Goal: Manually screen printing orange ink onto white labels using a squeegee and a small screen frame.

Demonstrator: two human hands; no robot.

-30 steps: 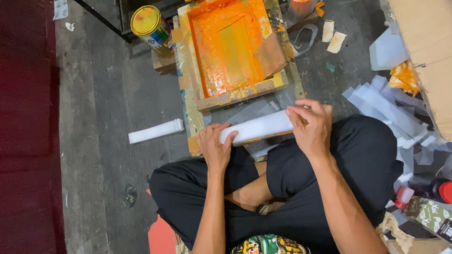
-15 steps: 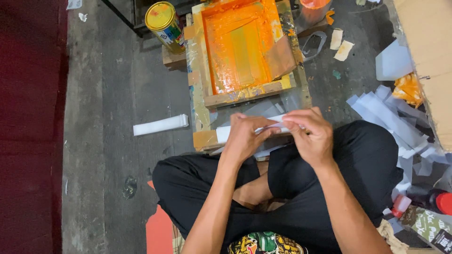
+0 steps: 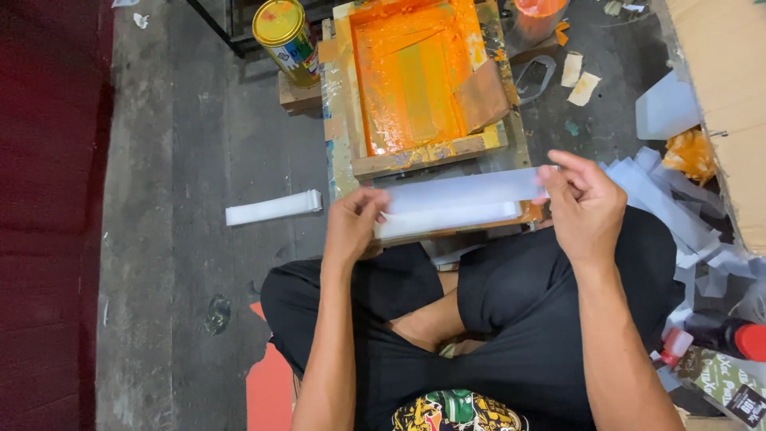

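Observation:
I sit cross-legged on the floor before a wooden printing frame (image 3: 351, 96) whose screen is coated in orange ink. My left hand (image 3: 353, 225) pinches the left end of a long translucent white plastic strip (image 3: 463, 191), and my right hand (image 3: 584, 204) pinches its right end. The strip is held stretched just above a small stack of similar strips (image 3: 447, 220) lying at the frame's near edge.
A yellow tin can (image 3: 284, 29) stands left of the frame. A loose bundle of white strips (image 3: 273, 207) lies on the grey floor at left. Scattered plastic sheets (image 3: 678, 215), a cardboard box (image 3: 726, 88) and bottles (image 3: 738, 339) crowd the right side.
My hands were close together over the stack; they have spread apart, the right one moving right, and one strip is now pulled out flat between them.

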